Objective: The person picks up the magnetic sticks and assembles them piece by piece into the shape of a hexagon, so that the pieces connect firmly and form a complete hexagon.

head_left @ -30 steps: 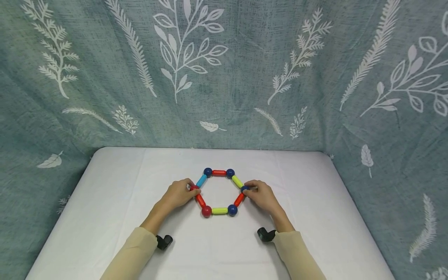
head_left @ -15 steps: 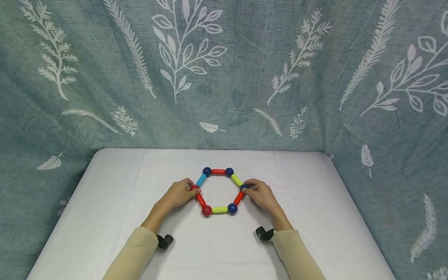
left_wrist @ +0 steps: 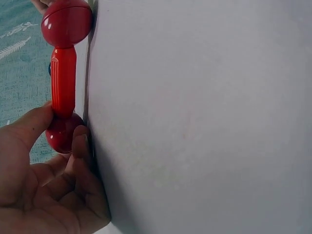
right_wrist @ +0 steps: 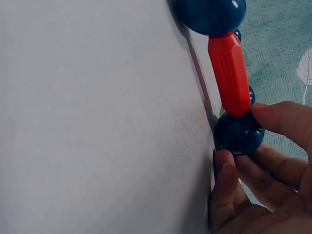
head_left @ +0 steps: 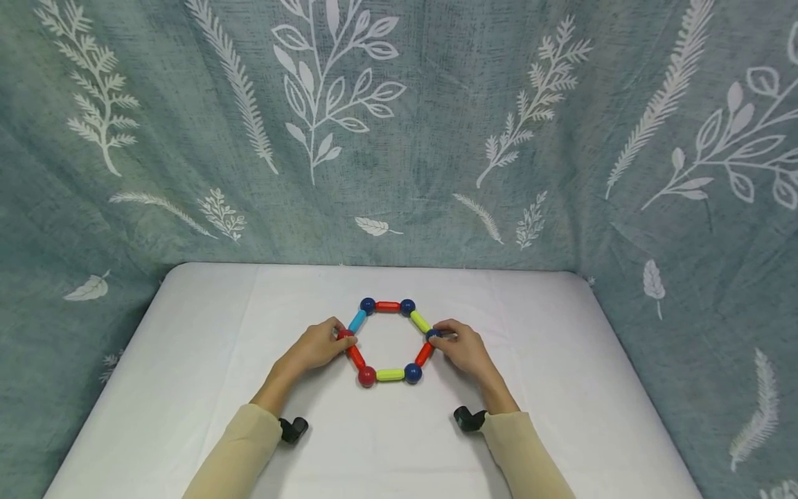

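A six-sided ring of toy rods and balls lies on the white table. My left hand (head_left: 319, 344) pinches the red ball (left_wrist: 61, 134) at the ring's left corner between thumb and fingers. At the opposite corner my right hand (head_left: 464, 348) pinches a dark blue ball (right_wrist: 240, 134). Red rods (left_wrist: 63, 80) run from both held balls toward the near side, where a red ball (head_left: 367, 376) and a blue ball (head_left: 413, 373) are joined by a lime rod (head_left: 390, 375). The far side has two blue balls with a red rod (head_left: 388, 306) between them; a light blue rod (head_left: 357, 321) and a lime rod (head_left: 420, 321) slope down from it.
The white-covered table (head_left: 536, 430) has its far edge just behind the ring. A green curtain (head_left: 436, 138) with white leaf prints hangs behind and at both sides. Small black cameras (head_left: 293, 430) sit at both wrists.
The right hand and the ring's right side have shifted very slightly to the left. Both hands keep their hold on the same balls.
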`<state>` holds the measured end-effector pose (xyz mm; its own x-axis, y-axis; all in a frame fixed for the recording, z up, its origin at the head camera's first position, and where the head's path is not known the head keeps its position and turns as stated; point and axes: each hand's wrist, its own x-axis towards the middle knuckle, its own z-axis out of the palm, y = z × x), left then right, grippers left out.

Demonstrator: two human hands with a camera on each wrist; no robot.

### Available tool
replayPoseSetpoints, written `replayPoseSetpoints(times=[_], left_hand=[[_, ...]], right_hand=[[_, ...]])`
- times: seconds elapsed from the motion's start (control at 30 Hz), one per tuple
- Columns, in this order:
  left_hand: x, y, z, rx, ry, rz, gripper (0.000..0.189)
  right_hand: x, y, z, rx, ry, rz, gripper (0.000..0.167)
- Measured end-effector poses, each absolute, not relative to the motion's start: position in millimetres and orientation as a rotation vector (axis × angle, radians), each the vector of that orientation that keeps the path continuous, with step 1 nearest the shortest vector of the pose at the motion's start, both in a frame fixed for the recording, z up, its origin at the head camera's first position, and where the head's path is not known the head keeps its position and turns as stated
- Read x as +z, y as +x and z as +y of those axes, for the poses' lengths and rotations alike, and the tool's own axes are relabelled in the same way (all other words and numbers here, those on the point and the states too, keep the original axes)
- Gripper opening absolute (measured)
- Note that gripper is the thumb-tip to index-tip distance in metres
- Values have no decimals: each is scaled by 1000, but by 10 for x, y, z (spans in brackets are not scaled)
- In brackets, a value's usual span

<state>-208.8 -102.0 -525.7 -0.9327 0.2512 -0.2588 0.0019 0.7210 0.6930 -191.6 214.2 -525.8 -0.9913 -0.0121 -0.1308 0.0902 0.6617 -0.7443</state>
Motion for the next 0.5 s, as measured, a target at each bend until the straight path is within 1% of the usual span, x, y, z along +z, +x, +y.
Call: replayPoseSetpoints(times=[0.37,0.5], left_hand=[[-5234,-2118,-993,1044,211,2579,44],[-5226,-2112,-993,1030,192,2577,43]], right_hand=[[-5229,-1897,2136,-1248,97,2774,29],[-5249,-1882,2143,-1262,100,2763,31]])
